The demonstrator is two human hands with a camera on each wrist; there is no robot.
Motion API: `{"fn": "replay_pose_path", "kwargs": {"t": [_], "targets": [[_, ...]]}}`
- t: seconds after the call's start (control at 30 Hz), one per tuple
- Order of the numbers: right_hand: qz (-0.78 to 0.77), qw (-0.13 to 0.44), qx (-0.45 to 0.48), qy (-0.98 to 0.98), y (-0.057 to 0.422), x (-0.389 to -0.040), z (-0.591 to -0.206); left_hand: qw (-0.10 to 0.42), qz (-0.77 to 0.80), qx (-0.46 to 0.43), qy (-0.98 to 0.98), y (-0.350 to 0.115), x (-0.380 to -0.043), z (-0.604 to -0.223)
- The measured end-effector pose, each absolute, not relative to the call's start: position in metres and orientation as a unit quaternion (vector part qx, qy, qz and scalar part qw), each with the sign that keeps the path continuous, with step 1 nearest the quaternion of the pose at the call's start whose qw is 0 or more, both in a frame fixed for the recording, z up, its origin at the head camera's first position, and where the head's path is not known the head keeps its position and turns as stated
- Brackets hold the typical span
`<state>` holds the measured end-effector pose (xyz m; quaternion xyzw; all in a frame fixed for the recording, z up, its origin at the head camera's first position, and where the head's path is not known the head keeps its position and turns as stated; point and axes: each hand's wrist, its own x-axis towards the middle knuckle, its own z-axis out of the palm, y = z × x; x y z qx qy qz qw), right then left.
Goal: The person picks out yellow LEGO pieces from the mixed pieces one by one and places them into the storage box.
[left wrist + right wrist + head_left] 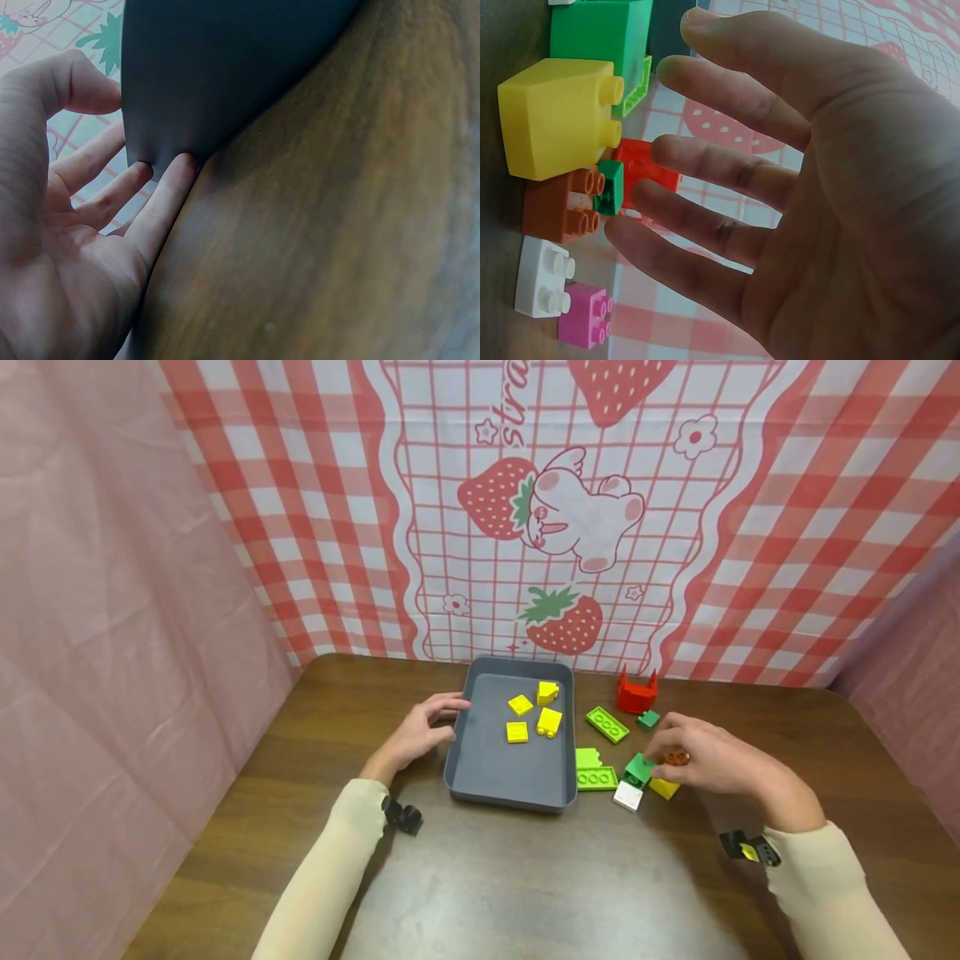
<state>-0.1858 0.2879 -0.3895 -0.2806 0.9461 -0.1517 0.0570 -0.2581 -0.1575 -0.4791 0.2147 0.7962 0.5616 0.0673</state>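
Note:
My left hand rests its fingertips against the outer left wall of a grey tray, fingers mostly straight in the left wrist view. Inside the tray lie several yellow toy building bricks. My right hand hovers over loose bricks right of the tray, its fingers spread and holding nothing in the right wrist view. Nearest to it are a green brick, a yellow brick with a slanted side and a brown brick. A white brick lies just in front of the green one.
Lime green bricks lie beside the tray's right wall. Farther back are a lime plate, a small green brick and a red castle-like piece. A pink brick shows in the right wrist view. A printed cloth hangs behind the table.

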Motion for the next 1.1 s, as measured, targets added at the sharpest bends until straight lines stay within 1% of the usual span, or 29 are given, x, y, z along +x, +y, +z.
{"fn": "replay_pose_path", "kwargs": {"t": [0.23, 0.43, 1.1], "targets": [[-0.158, 0.087, -0.269, 0.946, 0.2865, -0.1849, -0.3925, 0.073, 0.566, 0.218, 0.791, -0.1572, -0.2523, -0.4731], [-0.177, 0.114, -0.275, 0.938, 0.2847, -0.1851, -0.3902, 0.066, 0.567, 0.216, 0.792, -0.1582, -0.2536, -0.4754], [-0.163, 0.14, -0.28, 0.936, 0.283, -0.1863, -0.3974, 0.063, 0.561, 0.212, 0.798, -0.1565, -0.255, -0.4754]]}}
